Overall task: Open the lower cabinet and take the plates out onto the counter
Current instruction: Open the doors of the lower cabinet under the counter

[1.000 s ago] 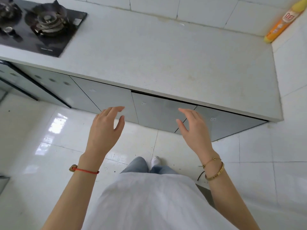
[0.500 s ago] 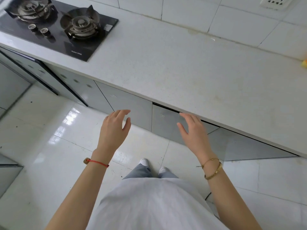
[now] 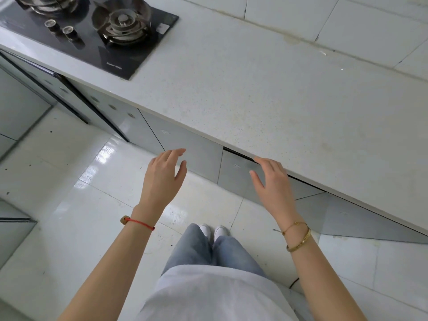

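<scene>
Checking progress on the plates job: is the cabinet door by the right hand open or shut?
Slightly ajar: the cabinet door shows a dark gap along its top edge under the counter.

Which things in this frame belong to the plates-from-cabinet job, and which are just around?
Job:
- cabinet door, top edge ajar
- counter
- right hand, at the door's top edge
- left hand, open

Around:
- gas hob
- floor

No plates visible.

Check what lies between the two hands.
Head view: nothing held between left hand and right hand; behind the gap are a shut cabinet door and floor.
</scene>
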Demonstrator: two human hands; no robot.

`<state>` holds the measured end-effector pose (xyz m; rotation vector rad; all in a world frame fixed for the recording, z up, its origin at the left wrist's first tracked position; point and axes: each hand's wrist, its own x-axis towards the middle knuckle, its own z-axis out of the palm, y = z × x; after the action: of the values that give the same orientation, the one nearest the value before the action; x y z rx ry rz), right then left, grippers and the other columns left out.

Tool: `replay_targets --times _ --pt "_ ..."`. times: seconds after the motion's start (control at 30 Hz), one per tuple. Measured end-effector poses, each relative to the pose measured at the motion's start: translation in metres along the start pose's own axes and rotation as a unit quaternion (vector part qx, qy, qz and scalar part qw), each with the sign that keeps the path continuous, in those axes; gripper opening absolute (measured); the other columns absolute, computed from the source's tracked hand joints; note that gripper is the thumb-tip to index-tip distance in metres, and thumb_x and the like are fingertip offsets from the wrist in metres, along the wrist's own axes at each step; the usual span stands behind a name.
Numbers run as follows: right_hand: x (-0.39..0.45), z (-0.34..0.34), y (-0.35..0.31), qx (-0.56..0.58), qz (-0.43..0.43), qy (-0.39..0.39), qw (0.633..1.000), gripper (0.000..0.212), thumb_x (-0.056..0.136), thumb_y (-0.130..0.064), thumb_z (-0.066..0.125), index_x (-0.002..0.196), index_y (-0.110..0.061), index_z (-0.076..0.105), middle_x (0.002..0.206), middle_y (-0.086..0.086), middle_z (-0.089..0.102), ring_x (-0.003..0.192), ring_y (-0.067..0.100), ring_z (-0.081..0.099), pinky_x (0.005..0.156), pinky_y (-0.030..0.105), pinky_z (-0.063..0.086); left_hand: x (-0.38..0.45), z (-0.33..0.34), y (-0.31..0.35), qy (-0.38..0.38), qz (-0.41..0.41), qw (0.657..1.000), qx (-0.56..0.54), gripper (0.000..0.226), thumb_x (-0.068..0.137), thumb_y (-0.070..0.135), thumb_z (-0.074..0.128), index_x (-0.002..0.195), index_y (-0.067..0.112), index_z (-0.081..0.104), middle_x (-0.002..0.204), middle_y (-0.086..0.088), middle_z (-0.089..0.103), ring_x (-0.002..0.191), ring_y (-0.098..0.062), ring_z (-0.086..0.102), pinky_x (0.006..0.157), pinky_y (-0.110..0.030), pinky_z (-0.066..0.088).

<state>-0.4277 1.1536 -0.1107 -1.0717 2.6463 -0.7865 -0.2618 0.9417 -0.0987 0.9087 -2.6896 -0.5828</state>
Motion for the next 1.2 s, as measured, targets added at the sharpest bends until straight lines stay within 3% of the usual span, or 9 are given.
replay_targets --times 0.4,0.6,0.83,1.03,1.13,1.2 --pt "0.016 0.131 0.073 0.014 -0.033 0.077 0.996 0.035 0.097 -0.026 0.052 0.128 -0.011 0.055 0.123 0.004 0.059 0.120 0.020 0.051 0.103 0.036 0.044 0.016 0.129 -0.063 0.048 0.050 0.998 -0.004 0.030 0.097 0.021 0.052 0.125 0.012 0.058 0.118 -0.001 0.066 0.109 -0.022 0.062 0.095 -0.036 0.047" --pt "0.034 0.212 0.114 0.022 -0.086 0.169 0.982 0.034 0.096 -0.025 0.054 0.128 -0.012 0.055 0.122 0.001 0.059 0.118 0.018 0.051 0.103 0.030 0.041 0.039 0.211 -0.102 0.142 0.093 0.984 -0.047 0.031 0.098 0.022 0.051 0.128 0.015 0.056 0.124 0.001 0.061 0.116 -0.017 0.056 0.096 -0.033 0.048" --pt "0.057 0.284 0.145 0.019 -0.168 0.269 0.948 0.036 0.097 -0.027 0.054 0.130 -0.014 0.053 0.125 -0.003 0.057 0.123 0.013 0.047 0.107 0.019 0.033 0.074 0.270 -0.116 0.233 0.166 0.953 -0.099 0.030 0.097 0.023 0.053 0.125 0.014 0.060 0.113 0.002 0.064 0.102 -0.012 0.061 0.089 -0.029 0.050" --pt "0.066 0.315 0.151 0.029 -0.219 0.295 0.930 0.039 0.098 -0.033 0.049 0.132 -0.015 0.051 0.127 -0.004 0.055 0.126 0.013 0.045 0.104 0.031 0.041 0.095 0.284 -0.094 0.212 0.120 0.930 -0.276 0.030 0.095 0.026 0.055 0.123 0.022 0.064 0.108 0.014 0.067 0.093 0.001 0.062 0.078 -0.007 0.047" --pt "0.071 0.319 0.150 0.027 -0.230 0.303 0.925 0.041 0.098 -0.035 0.048 0.133 -0.015 0.050 0.127 -0.006 0.053 0.124 0.011 0.044 0.100 0.032 0.043 0.105 0.284 -0.088 0.157 0.073 0.903 -0.394 0.027 0.094 0.030 0.055 0.119 0.025 0.066 0.107 0.012 0.071 0.098 -0.005 0.066 0.086 -0.021 0.053" --pt "0.072 0.319 0.151 0.017 -0.227 0.302 0.926 0.042 0.098 -0.035 0.048 0.134 -0.015 0.049 0.126 -0.005 0.053 0.123 0.012 0.044 0.102 0.031 0.042 0.111 0.284 -0.084 0.131 0.048 0.874 -0.465 0.023 0.093 0.027 0.056 0.114 0.025 0.067 0.101 0.008 0.073 0.096 -0.008 0.068 0.084 -0.026 0.055"
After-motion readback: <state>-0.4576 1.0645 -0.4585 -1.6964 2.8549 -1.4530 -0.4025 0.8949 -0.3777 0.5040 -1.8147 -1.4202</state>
